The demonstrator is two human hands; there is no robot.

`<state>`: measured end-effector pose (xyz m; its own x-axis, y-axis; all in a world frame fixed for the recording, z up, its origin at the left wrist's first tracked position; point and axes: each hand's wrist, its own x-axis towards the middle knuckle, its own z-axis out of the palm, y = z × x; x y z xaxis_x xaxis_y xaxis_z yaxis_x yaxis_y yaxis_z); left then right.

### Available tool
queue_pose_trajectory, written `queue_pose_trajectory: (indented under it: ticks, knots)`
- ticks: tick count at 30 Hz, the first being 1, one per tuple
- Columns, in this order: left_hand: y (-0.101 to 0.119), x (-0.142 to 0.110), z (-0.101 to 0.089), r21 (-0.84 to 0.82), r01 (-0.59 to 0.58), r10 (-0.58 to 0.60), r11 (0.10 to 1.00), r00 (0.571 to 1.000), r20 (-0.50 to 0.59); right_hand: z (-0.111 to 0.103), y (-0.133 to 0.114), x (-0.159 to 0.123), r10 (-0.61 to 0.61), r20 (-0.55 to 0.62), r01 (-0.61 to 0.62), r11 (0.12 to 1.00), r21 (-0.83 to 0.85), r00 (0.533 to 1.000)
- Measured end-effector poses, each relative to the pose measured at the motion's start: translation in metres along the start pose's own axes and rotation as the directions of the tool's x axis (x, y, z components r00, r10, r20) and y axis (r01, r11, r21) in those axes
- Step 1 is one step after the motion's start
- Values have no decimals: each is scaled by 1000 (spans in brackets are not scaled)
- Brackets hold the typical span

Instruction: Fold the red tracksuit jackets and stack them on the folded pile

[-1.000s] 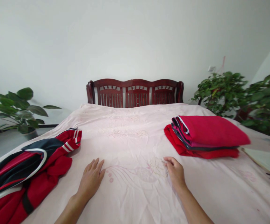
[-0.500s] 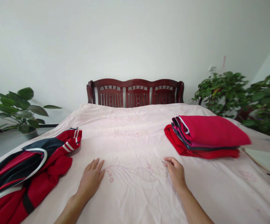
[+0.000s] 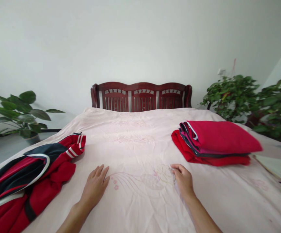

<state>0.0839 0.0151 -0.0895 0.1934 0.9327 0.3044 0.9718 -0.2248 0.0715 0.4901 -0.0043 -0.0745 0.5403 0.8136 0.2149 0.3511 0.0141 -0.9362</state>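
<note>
My left hand (image 3: 96, 183) lies palm down on the pale pink bed sheet (image 3: 130, 152), its fingers stretched out and holding nothing. To the right, my right hand (image 3: 182, 181) rests on the same sheet with its fingers curled in. A small greyish line shows by those fingertips; I cannot make out whether anything is in them. Left of my left hand lies a crumpled red and navy jacket (image 3: 55, 174) with white stripes. Beyond my right hand sits a stack of folded clothes (image 3: 223, 137), pinkish red on top, with navy and bright red layers below.
A dark reddish wooden headboard (image 3: 144, 95) stands at the far end against the wall. Leafy plants (image 3: 21, 111) grow at the left, and more bushy plants (image 3: 232, 95) at the right. A pale flat item (image 3: 276, 170) lies at the right side of the bed.
Both hands keep the same place and pose on the sheet. The view has shifted very slightly; the clothes have not moved.
</note>
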Motion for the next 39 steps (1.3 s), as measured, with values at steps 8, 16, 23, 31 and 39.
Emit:
queue_pose_trajectory:
  ticks: [8, 16, 23, 31, 39]
  knots:
    - [0, 0, -3, -14, 17, -17, 1000, 1000, 5, 0, 0, 0, -1, 12, 1, 1000, -9, 1000]
    - [1, 0, -3, -16, 17, -17, 1000, 1000, 12, 0, -1, 0, -3, 13, 3, 1000, -3, 1000]
    - [3, 0, -5, 11, 18, -19, 1000, 1000, 23, 0, -2, 0, -10, 16, 10, 1000, 8, 1000]
    - [8, -1, -9, 91, 96, -103, 991, 992, 79, -1, -6, -2, -5, 2, 5, 1000, 14, 1000]
    - [11, -3, -9, 138, 159, -173, 978, 981, 91, 0, -2, -1, -14, 1, 14, 1000, 25, 1000]
